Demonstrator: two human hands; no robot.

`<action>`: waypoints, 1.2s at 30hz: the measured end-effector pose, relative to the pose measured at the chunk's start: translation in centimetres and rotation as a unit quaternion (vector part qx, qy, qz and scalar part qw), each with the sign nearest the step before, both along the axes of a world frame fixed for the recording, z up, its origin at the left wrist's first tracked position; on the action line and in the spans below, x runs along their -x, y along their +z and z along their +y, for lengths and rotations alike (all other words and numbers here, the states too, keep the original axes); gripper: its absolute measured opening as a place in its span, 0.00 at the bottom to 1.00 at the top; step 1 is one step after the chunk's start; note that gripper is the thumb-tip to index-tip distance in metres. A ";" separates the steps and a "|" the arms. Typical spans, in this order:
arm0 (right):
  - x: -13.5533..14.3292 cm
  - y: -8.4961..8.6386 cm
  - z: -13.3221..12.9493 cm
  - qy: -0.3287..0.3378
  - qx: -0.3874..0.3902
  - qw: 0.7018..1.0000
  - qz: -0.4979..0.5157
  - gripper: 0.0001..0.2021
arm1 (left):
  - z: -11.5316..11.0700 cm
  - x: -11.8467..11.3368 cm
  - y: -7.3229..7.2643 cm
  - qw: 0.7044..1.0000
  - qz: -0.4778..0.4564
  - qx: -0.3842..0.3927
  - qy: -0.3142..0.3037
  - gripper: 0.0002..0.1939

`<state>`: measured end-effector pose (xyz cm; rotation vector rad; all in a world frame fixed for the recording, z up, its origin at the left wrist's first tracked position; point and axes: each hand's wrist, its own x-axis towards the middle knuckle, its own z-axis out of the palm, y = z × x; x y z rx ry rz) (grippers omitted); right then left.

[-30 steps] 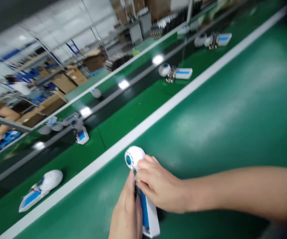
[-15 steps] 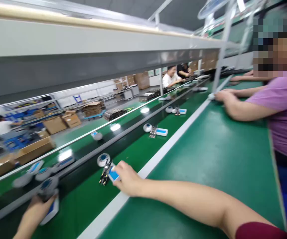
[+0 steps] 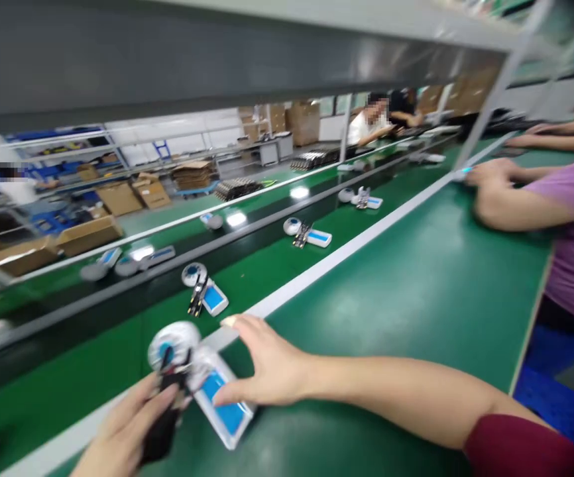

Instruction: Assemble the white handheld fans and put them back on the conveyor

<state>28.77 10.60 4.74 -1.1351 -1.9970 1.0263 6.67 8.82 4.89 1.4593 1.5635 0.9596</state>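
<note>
My left hand (image 3: 126, 417) is closed on a white device (image 3: 232, 430) with a round head and a rectangular blue-panelled body; a dark part hangs under the fingers. The device is tilted over the front rail of the belt. My right hand (image 3: 272, 364) is spread beside it, its thumb over the blue panel; I cannot tell whether the thumb touches. Beyond the hands, a similar white device (image 3: 216, 298) lies on the green belt with a small dark circuit board (image 3: 197, 296) across it.
More devices (image 3: 319, 237) lie along the green belt (image 3: 262, 278). A pale rail (image 3: 317, 268) divides it from the green worktop (image 3: 391, 298). An overhead grey shelf (image 3: 168, 66) crosses the top. At right a co-worker in a purple shirt (image 3: 573, 232) leans on the worktop.
My left hand has brought its device right, from the belt to over the front rail. My right hand has let go of the device on the belt, moved nearer me and spread.
</note>
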 end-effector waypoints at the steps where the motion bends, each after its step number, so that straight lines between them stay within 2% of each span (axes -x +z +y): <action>1: -0.3 -0.2 -0.3 0.015 0.010 1.000 -0.011 0.41 | -1.0 -1.1 -0.2 0.996 -0.032 0.067 -0.043 0.18; 2: -0.6 -0.6 -0.6 0.026 0.025 0.999 -0.019 0.38 | -1.7 -2.2 -0.5 0.991 -0.058 0.090 -0.082 0.17; 4: -1.3 -1.9 -1.0 0.040 0.061 0.997 -0.030 0.32 | -2.3 -4.0 -1.5 0.989 -0.061 0.061 -0.118 0.19; 6: -1.8 -3.2 -1.3 0.030 0.088 0.995 -0.030 0.28 | -2.3 -4.7 -2.9 0.992 0.022 -0.052 -0.114 0.19; 7: -2.0 -3.8 -1.5 0.021 0.094 0.995 -0.024 0.26 | -2.3 -4.6 -3.7 0.982 0.079 -0.131 -0.112 0.18; 8: -2.1 -4.3 -1.6 0.012 0.094 0.995 -0.016 0.26 | -2.3 -4.4 -4.3 0.960 0.138 -0.216 -0.116 0.18; 10: -2.2 -4.8 -1.9 -0.001 0.080 0.997 -0.004 0.24 | -2.4 -3.7 -5.2 0.886 0.243 -0.366 -0.149 0.18; 11: -2.2 -4.9 -1.9 -0.005 0.067 0.998 -0.002 0.23 | -2.6 -3.4 -5.4 0.848 0.289 -0.410 -0.171 0.18; 12: -2.1 -5.0 -2.0 -0.006 0.053 0.999 -0.006 0.22 | -2.8 -3.2 -5.4 0.820 0.331 -0.428 -0.186 0.18; 14: -2.0 -4.9 -2.1 -0.007 0.035 0.999 -0.020 0.20 | -3.4 -3.1 -4.9 0.800 0.391 -0.411 -0.194 0.15; 18: -1.8 -4.5 -2.6 -0.009 0.022 0.998 -0.059 0.19 | -4.2 -3.5 -3.9 0.809 0.412 -0.380 -0.178 0.10; 22: -2.1 -3.5 -3.6 -0.050 -0.063 0.993 -0.088 0.18 | -4.2 -4.3 -3.9 0.791 0.424 -0.412 -0.160 0.05; 24: -2.2 -3.2 -4.0 -0.033 -0.097 0.993 -0.067 0.11 | -4.2 -4.8 -4.0 0.810 0.418 -0.387 -0.142 0.03; 27: -1.9 -3.4 -4.1 0.037 -0.083 0.996 -0.027 0.06 | -4.1 -5.3 -4.0 0.877 0.372 -0.280 -0.117 0.06; 29: -1.4 -3.8 -3.8 0.053 -0.063 0.996 -0.018 0.06 | -4.1 -5.3 -3.9 0.912 0.332 -0.217 -0.106 0.08; 32: -1.0 -4.4 -3.3 0.050 -0.045 0.998 -0.007 0.04 | -4.2 -4.9 -3.8 0.924 0.305 -0.202 -0.116 0.08; 36: -0.7 -5.0 -3.2 0.084 -0.048 0.995 0.011 0.04 | -4.4 -4.3 -4.1 0.912 0.289 -0.260 -0.131 0.08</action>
